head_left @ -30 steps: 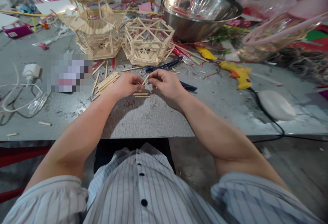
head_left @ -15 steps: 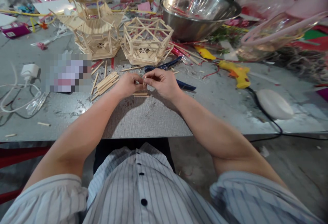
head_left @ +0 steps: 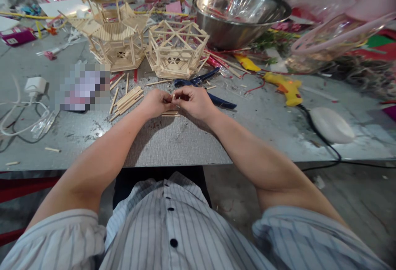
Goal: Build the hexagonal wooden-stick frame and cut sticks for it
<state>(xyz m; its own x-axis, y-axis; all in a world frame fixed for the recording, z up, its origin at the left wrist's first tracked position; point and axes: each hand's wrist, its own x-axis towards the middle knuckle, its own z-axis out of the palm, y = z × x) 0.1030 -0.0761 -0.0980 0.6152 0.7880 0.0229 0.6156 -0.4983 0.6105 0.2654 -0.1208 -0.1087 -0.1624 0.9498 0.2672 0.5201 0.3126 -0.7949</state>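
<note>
My left hand (head_left: 156,103) and my right hand (head_left: 193,102) meet over the grey table (head_left: 173,138), fingers pinched together on a short wooden stick (head_left: 173,97) held between them. A few joined sticks (head_left: 170,113) lie flat on the table just under my hands. A loose pile of sticks (head_left: 126,100) lies left of my left hand. Behind my hands stand a hexagonal stick frame (head_left: 177,49) and a taller stick pagoda (head_left: 111,27).
Blue-handled cutters (head_left: 201,85) lie right behind my right hand. A yellow glue gun (head_left: 286,86) with its black cord lies at the right, near a white oval object (head_left: 332,125). A steel bowl (head_left: 241,18) stands at the back. A white charger with cables (head_left: 35,86) lies far left.
My hands have drawn closer together and lowered slightly. The stick between them has turned from slanted to more upright.
</note>
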